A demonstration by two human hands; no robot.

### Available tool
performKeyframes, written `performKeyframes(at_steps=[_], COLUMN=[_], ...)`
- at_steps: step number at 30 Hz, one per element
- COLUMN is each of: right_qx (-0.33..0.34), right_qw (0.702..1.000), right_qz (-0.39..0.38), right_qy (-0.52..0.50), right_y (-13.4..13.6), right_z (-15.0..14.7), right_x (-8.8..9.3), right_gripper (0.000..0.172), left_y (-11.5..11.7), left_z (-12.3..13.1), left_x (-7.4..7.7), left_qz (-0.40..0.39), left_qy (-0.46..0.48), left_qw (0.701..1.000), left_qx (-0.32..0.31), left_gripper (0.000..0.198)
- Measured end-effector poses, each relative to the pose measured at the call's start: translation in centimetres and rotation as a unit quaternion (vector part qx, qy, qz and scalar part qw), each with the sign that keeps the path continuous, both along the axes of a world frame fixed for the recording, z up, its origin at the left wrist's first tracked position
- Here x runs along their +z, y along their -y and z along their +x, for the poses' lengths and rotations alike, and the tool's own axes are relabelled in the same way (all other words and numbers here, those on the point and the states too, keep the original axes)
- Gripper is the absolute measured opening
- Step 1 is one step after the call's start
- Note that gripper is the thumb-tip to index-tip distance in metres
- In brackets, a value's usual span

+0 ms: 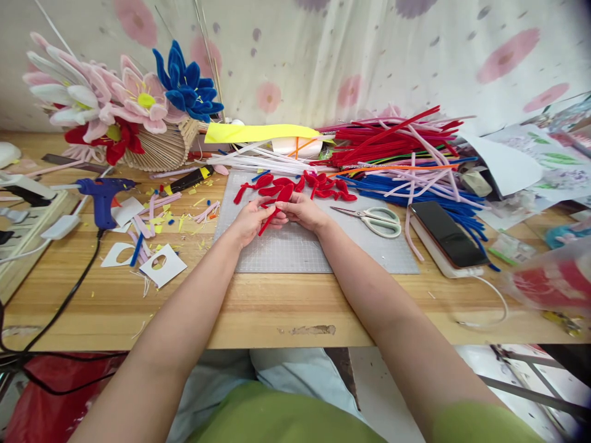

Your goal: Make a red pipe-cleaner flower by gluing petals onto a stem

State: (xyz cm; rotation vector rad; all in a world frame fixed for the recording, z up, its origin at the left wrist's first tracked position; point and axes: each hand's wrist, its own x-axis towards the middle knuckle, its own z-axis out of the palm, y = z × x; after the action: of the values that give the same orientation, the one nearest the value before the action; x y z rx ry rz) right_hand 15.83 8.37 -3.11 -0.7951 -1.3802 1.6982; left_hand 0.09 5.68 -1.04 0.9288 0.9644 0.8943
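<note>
Between my two hands is a red pipe-cleaner petal (285, 192) with a thin stem pointing down to the left. My left hand (253, 220) pinches it near the stem, and my right hand (302, 211) grips it from the other side, fingertips close together. Just behind my hands, several more red petals (325, 184) lie in a loose row on the grey cutting mat (369, 255). Scissors with pale green handles (381, 222) rest on the mat to the right of my right hand.
At left are a blue glue gun (104, 200), a black-yellow cutter (189, 179), white card pieces (163, 266) and scraps. Fuzzy flowers (189, 83) stand behind. Bundles of red pipe cleaners (392, 140) and blue ones (397, 191) lie at the back right, near a phone (447, 234).
</note>
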Motion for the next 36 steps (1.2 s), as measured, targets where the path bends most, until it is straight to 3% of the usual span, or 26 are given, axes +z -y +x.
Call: performKeyframes(at_steps=[2,5,9,14,18,22,28,30,33,36], right_qx=[-0.016,-0.051,-0.098,-0.153,-0.180,-0.183,-0.104,-0.095,-0.101,-0.099], right_qw=[1.000,0.999,0.995,0.985,0.981,0.981,0.992,0.992,0.989,0.976], right_qz=[0.000,0.007,0.028,0.049,0.048,0.059,0.063,0.068,0.081,0.146], right_qy=[-0.005,-0.004,0.023,0.061,0.055,0.040,0.038,0.043,0.070,0.130], right_y=[-0.1,-0.4,-0.4,-0.2,-0.2,-0.3,-0.1,0.1,0.2,0.0], right_z=[-0.1,-0.1,-0.4,-1.3,-1.6,-1.6,-1.4,-1.4,-1.5,-1.5], right_x=[-0.1,-0.1,-0.1,0.0,0.0,-0.2,0.0,0.2,0.3,0.1], right_gripper=[0.044,0.043,0.042,0.040,0.040,0.040,0.040,0.041,0.039,0.033], left_y=[0.0,-0.1,-0.1,-0.1,0.0,-0.1,-0.2,-0.1,-0.2,-0.5], left_z=[0.3,1.2,2.0,1.4,1.3,1.6,1.5,1.2,0.8,0.6], left_x=[0.1,-0.1,-1.4,-2.2,-1.9,-2.1,-1.3,-0.6,0.2,0.4], left_qz=[-0.008,0.002,0.080,0.243,0.271,0.229,0.033,-0.003,-0.025,-0.024], left_qy=[-0.006,-0.034,-0.097,-0.206,-0.247,-0.218,-0.083,-0.051,-0.019,-0.007], left_qw=[1.000,0.992,0.968,0.917,0.902,0.924,0.988,0.992,0.987,0.983], left_qx=[0.029,0.122,0.217,0.241,0.228,0.215,0.123,0.118,0.157,0.182], left_gripper=[0.035,0.036,0.029,0.011,0.006,0.017,0.018,0.018,0.019,0.018])
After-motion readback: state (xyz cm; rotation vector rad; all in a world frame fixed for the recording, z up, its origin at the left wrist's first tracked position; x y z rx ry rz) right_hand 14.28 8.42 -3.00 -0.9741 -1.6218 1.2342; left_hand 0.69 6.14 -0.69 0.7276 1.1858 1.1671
